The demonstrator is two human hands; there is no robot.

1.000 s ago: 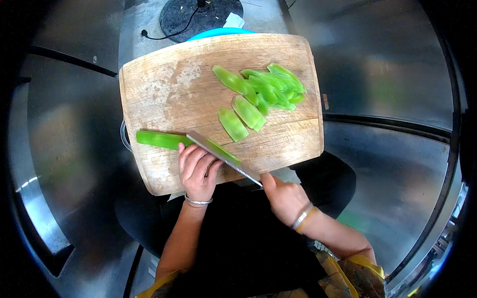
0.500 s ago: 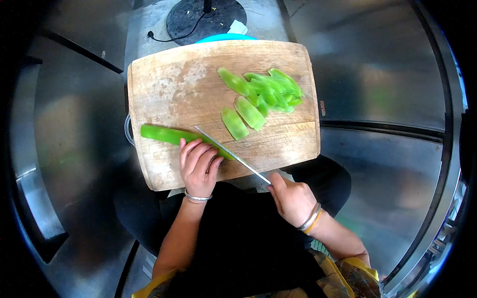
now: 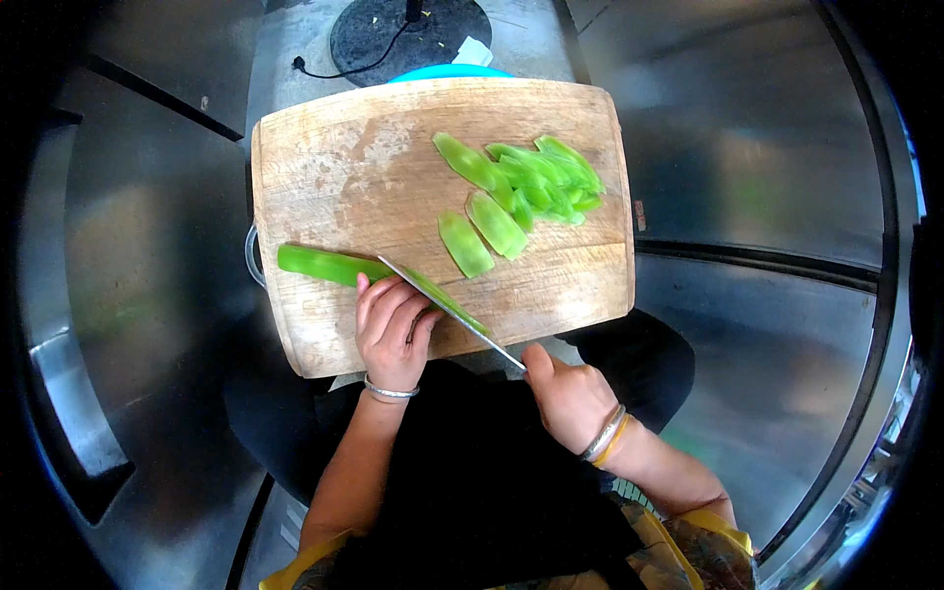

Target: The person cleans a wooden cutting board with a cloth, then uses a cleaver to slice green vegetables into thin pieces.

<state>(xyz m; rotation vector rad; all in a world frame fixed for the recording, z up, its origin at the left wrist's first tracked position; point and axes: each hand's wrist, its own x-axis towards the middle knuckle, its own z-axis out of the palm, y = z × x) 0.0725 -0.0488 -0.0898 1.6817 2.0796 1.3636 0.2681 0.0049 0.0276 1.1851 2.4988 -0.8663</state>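
On the near side of a wooden board point(image 3: 315, 187), the left hand point(image 3: 389, 324) is clamping a green stem point(image 3: 323, 265), apparently steadying it against the knife point(image 3: 462, 319) the right hand point(image 3: 578, 401) is gripping; slices point(image 3: 546, 182) are lying at the board's far right, seemingly for clearance

At twelve o'clock, there's a round dark base point(image 3: 421, 47) and a blue rim point(image 3: 452, 72); black plug point(image 3: 299, 64) at eleven; metal panels point(image 3: 757, 334) gleaming at three and nine!
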